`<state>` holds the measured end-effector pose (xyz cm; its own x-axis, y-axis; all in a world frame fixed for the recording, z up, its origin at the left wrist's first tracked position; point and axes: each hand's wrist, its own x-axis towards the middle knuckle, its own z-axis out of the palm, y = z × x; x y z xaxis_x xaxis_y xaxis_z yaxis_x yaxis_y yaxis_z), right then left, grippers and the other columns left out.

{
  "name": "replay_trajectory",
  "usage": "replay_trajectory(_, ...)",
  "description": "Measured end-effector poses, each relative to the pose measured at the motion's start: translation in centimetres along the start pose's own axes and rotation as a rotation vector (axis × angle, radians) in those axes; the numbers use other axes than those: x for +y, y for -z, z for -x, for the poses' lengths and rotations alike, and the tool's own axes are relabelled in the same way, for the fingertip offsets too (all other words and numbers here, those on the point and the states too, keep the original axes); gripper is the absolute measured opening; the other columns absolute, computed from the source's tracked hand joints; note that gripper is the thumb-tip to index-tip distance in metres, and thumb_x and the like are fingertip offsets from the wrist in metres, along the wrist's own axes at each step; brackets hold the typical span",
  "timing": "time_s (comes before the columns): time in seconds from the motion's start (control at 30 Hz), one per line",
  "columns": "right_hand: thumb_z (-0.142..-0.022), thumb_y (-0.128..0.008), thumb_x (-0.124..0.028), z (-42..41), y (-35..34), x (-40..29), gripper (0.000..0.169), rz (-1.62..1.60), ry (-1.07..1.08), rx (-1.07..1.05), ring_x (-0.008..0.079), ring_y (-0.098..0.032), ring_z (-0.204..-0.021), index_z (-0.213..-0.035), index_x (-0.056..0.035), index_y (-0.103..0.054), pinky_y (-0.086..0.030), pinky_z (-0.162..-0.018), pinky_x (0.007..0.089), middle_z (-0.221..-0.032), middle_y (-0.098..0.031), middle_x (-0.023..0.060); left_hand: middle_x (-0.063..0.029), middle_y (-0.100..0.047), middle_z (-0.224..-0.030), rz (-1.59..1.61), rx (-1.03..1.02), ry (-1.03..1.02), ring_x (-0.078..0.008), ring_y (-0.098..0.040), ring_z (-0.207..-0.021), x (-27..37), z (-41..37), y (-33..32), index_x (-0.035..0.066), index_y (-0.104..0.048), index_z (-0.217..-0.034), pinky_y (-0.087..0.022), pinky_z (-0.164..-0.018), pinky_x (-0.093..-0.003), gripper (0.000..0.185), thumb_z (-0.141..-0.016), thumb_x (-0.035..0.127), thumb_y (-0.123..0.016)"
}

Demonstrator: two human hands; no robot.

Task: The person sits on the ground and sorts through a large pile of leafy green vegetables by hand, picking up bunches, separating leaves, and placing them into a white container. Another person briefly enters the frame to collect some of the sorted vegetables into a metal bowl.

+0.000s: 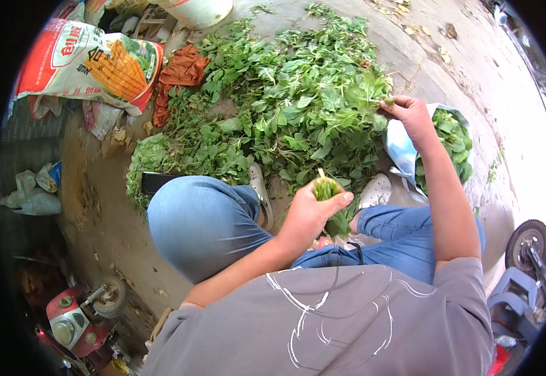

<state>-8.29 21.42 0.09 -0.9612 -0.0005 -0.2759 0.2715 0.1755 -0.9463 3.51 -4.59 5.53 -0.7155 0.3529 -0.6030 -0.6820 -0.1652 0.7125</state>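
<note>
A small bunch of leafy greens point(336, 221) is gripped in my left hand point(311, 207), held between my knees with its leaves hanging downward. My right hand point(407, 113) reaches out over the right edge of a broad heap of loose leafy greens point(296, 94) on the ground. Its thumb and fingers pinch the stem of a leafy sprig point(367, 91), whose leaves look blurred against the heap. Just beside my right forearm stands a pale blue-white bag point(402, 145) filled with leafy greens point(447, 141); the arm hides part of it.
A printed woven sack point(99, 66) lies at the upper left beside a rust-coloured cloth point(186, 68). A white bucket point(200, 11) stands behind. A dark phone-like object point(158, 182) lies by my left knee. A red-and-silver vehicle point(73, 324) and a blue plastic stool point(512, 291) flank me.
</note>
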Motion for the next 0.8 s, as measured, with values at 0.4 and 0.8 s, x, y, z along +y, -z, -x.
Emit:
replay_trajectory(0.4,-0.083,-0.064,-0.013,11.8,1.5,-5.2,0.016,-0.485,-0.112,-0.002,0.0187,-0.066,-0.078,-0.092,0.0009,-0.063,-0.052,-0.077,0.0313,-0.086,-0.068,0.0120,-0.0060,-0.061,-0.080,0.028,-0.042,-0.354,-0.0121,-0.058,-0.068,0.3,-1.3,-1.7,-0.003,-0.058,-0.107,-0.047,-0.063,-0.0240,0.025,-0.085,0.009,-0.061)
replay_trajectory(0.8,-0.082,-0.066,-0.013,11.8,0.5,-3.5,0.015,-0.471,-0.064,0.074,0.0155,-0.066,-0.073,-0.089,0.0011,-0.065,-0.053,-0.071,0.0266,-0.083,-0.067,0.0091,-0.0033,-0.064,-0.081,-0.015,0.119,-0.299,-0.0072,-0.057,-0.069,-1.1,-3.9,-1.5,0.002,-0.064,-0.096,-0.043,-0.062,-0.0200,0.019,-0.080,0.010,-0.068)
